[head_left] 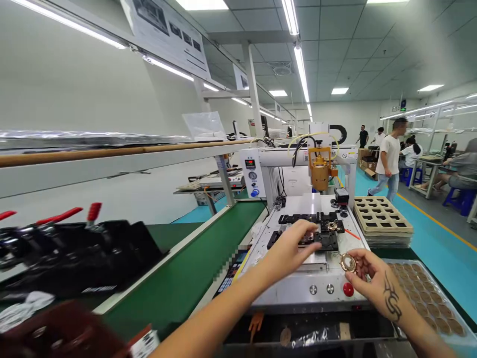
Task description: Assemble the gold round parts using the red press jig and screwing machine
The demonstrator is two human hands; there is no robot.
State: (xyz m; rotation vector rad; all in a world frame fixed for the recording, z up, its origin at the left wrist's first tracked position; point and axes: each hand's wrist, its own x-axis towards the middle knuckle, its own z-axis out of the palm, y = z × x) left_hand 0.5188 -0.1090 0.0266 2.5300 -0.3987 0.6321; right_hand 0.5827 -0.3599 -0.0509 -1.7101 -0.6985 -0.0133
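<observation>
Between the thumb and fingers of my right hand is a round gold watch case, held up in front of the machine's white bed. My left hand reaches over the black fixture, thumb and fingers apart, with nothing visible between them. It hides part of the fixture; whether it touches the fixture I cannot tell. Another round gold part sits in the fixture's right side, beside a thin orange-red strip.
A gold cylindrical machine head hangs above the bed. Along the machine's front are two metal buttons and a red button. At right are stacked beige trays and a clear tray of brown discs. A green conveyor runs left. People are beyond.
</observation>
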